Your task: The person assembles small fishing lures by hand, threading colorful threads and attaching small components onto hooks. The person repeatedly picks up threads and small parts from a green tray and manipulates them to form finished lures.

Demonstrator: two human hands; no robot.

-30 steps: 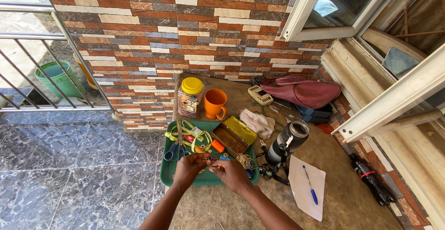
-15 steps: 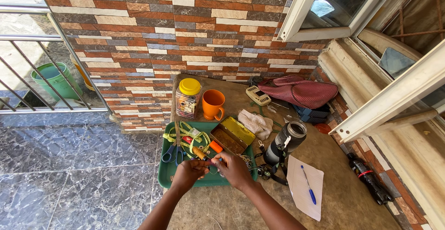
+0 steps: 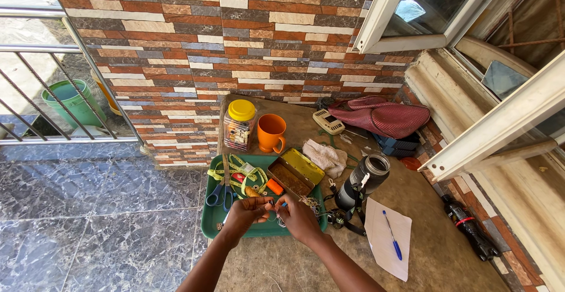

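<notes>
Since a second earlier, both hands stayed over the green tray [image 3: 213, 228]; left hand [image 3: 244, 214] and right hand [image 3: 299, 216] were pinched together on thin thread [image 3: 279, 208].

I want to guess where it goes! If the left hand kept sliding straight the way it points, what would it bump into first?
Probably the orange-tipped tool in the green tray. The left hand points up and right toward it, though depth is hard to judge.
</notes>
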